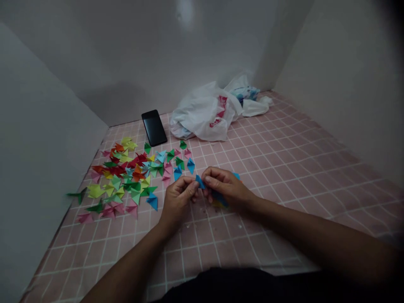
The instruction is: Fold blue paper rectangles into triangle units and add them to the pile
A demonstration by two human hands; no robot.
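Between my two hands is a small folded piece of blue paper [200, 182]. My left hand [180, 195] pinches its left side between thumb and forefinger. On the right side, my right hand [224, 185] grips the same piece with thumb and curled fingers. Beneath and behind my right hand, more coloured paper [221, 199] in blue and yellow shows in part; the hand hides the rest. Left of my hands lies a spread of small folded paper shapes [126, 171] in red, orange, yellow, green, pink and blue. One blue folded shape [152, 201] sits closest to my left wrist.
A black phone [154, 128] lies behind the paper shapes. Crumpled white plastic bags [205, 112] with red print rest against the back wall. The pink cloth with white grid lines [299, 168] covers the surface, and walls [31, 147] enclose it on the left, back and right.
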